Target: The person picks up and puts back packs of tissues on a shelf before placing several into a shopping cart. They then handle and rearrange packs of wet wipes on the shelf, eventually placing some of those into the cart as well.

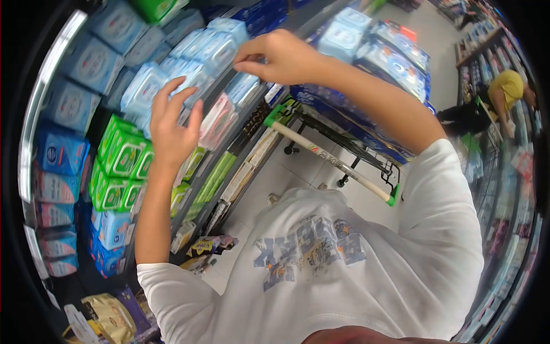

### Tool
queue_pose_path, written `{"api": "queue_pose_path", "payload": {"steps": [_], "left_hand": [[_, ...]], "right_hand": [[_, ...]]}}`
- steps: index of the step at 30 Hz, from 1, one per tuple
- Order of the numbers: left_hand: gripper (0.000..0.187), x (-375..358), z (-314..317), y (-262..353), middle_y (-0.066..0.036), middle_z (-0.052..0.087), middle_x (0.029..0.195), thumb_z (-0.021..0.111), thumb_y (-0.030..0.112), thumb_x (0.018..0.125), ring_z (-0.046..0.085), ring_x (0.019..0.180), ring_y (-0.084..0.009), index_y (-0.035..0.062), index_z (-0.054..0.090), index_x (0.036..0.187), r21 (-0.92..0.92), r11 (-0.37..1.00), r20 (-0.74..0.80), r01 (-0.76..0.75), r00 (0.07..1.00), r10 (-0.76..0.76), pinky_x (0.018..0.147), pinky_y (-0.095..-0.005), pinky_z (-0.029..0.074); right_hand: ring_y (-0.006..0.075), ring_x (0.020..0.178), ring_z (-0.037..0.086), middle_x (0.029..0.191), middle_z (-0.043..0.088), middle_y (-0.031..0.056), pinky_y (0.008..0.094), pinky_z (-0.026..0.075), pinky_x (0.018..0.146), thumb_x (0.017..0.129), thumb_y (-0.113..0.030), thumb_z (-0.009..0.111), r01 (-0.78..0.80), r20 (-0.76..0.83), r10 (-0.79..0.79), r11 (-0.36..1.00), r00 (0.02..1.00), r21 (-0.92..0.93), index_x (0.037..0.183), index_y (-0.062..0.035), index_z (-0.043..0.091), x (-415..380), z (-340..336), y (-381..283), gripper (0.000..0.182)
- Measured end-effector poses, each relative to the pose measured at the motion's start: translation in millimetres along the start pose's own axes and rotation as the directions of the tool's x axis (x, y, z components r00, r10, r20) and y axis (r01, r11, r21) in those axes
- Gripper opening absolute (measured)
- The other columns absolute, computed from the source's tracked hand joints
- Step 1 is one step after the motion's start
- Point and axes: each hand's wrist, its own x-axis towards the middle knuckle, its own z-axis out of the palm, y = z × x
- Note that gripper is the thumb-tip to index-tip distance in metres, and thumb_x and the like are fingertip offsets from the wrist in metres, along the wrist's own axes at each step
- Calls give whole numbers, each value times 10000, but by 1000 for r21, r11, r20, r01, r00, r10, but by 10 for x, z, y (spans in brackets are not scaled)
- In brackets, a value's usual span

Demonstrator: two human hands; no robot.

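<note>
Over the shelf of wipes, my left hand [175, 126] has its fingers spread and bent, just in front of light blue packs [144, 89]. Whether its fingertips touch a pack cannot be made out. Further right, my right hand [275, 55] is at the shelf's front edge beside another stack of light blue packs [217, 51]; its thumb and index finger are curled towards each other, with no item visible between them. Below the hands lie a pink and white pack [217, 121] and a blue pack [242, 89]. Green packs [121, 155] are stacked left of my left wrist.
A shopping cart with a cream and green handle [326, 157] stands on the tiled floor ahead. Boxed blue packs [395, 63] are piled beyond it. Another person in a yellow top [505, 92] bends by the right shelves. Lower left are golden bags [109, 317].
</note>
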Motion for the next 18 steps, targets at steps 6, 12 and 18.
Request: {"api": "queue_pose_path", "payload": {"steps": [6, 12, 18], "left_hand": [[273, 554, 986, 502, -153, 647, 1213, 738, 127, 852, 634, 1097, -290, 27, 690, 1102, -329, 941, 157, 81, 987, -30, 930, -377, 497], [655, 1051, 2115, 847, -238, 587, 1228, 701, 414, 920, 653, 1036, -314, -99, 512, 1282, -512, 209, 756, 833, 553, -350, 871, -382, 567], [768, 1161, 2534, 1075, -340, 540, 1213, 685, 473, 915, 641, 1056, -402, -128, 437, 1325, -504, -57, 829, 862, 465, -311, 907, -460, 572]], "right_hand": [[259, 914, 711, 987, 743, 137, 368, 547, 843, 915, -232, 680, -258, -123, 241, 955, 963, -145, 1042, -60, 743, -667, -840, 596, 224], [376, 963, 687, 976, 722, 208, 453, 523, 903, 926, -258, 594, -371, -296, 254, 805, 921, -463, 1018, -31, 738, -972, -1020, 1485, 284], [399, 1031, 667, 1049, 707, 219, 496, 532, 893, 937, -311, 562, -432, -38, 516, 673, 856, -600, 1042, -25, 737, -948, -984, 1641, 352]]}}
